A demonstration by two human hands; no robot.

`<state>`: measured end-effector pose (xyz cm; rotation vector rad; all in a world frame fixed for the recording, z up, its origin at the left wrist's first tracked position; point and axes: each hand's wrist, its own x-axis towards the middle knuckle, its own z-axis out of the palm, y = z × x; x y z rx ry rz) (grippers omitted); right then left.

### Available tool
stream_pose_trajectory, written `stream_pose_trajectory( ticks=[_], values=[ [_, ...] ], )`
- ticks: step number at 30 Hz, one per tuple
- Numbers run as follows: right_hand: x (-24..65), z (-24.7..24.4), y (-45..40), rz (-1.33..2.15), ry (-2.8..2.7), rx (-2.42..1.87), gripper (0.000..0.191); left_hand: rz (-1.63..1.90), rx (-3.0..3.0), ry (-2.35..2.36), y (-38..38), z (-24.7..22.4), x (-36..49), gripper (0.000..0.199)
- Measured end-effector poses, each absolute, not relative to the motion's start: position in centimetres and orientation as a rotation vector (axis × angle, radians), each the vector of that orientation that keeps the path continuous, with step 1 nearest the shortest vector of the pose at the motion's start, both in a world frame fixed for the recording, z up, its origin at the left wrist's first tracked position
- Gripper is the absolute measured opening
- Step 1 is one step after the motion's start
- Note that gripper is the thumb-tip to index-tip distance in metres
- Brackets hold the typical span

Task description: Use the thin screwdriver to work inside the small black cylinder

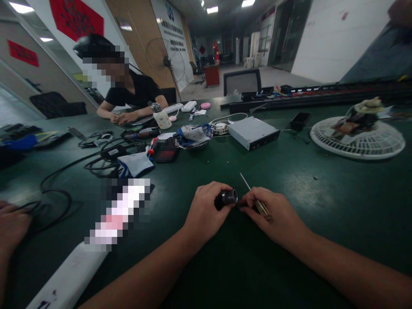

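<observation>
My left hand is wrapped round a short black cylinder, whose round open end points right. A screwdriver with a yellowish-brown handle lies across the fingers of my right hand. Its thin metal shaft reaches away from me, up and to the left. Thumb and fingertips of that hand are pinched together close to the cylinder's open end; a small dark thing may be between them, too small to name. The two hands are slightly apart, low over the dark green table.
Another person's hand rests at the left edge near black cables. A long white object, partly pixelated, lies left of my arm. Beyond are a disc drive, a white fan grille and cloth gloves. A person sits opposite.
</observation>
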<state>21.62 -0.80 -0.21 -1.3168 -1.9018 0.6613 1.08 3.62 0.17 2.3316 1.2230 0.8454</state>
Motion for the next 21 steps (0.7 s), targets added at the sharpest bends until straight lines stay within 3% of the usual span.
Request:
stream_pose_trajectory(
  ticks=[11, 21],
  values=[
    [21.79, 0.11, -1.05, 0.749, -1.737, -1.110, 0.024, 0.832, 2.398, 1.001, 3.43, 0.56, 1.05, 0.030],
    [21.63, -0.03, -1.19, 0.568, -1.853, -1.203, 0.023, 0.842, 2.376, 0.943, 3.24, 0.49, 1.05, 0.032]
  ],
)
